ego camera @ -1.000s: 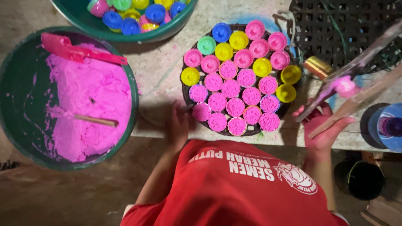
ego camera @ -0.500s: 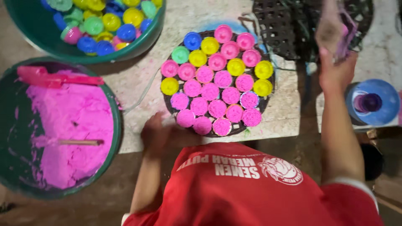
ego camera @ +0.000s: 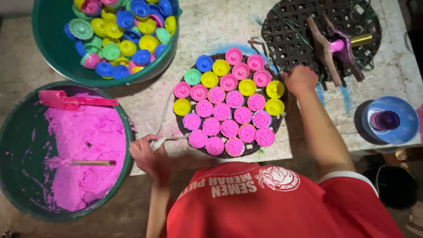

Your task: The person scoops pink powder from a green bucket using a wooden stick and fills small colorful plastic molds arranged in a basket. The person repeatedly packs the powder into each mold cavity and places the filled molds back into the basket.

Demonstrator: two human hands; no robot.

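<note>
1. A person in a red shirt leans over a pale, paint-stained bench [ego camera: 211, 35], seen from directly above.
2. At the middle of the bench sits a dark woven round tray [ego camera: 190, 132] packed with small round moulds [ego camera: 229, 105]. Those toward the bench's near edge are filled with pink paste; those toward the far side are empty cups in yellow, pink, blue and green.
3. The left hand [ego camera: 147, 154] is at the near edge of the bench, fingers curled shut around a pale strap [ego camera: 165, 141] that runs to the tray's rim.
4. The right hand [ego camera: 300, 79] rests at the tray's right rim, fingers folded in; whether it grips the rim or only touches it cannot be told.
5. A second, empty woven tray [ego camera: 291, 35] lies at the far right corner, with a wooden press tool [ego camera: 332, 46] lying on it.
6. Off the bench's left end stand two green basins: a near basin of pink paste [ego camera: 88, 145] with a pink scoop [ego camera: 66, 100], and a far basin of loose coloured moulds [ego camera: 121, 35].
7. A blue dish [ego camera: 390, 120] sits off the right end.
8. Risk: the moulds stand loose and tightly packed, so an uneven pull on the strap would likely tilt the tray and slide the filled ones off the near edge.
9. The soft paste could also slump or smear if moulds knock together.
</note>
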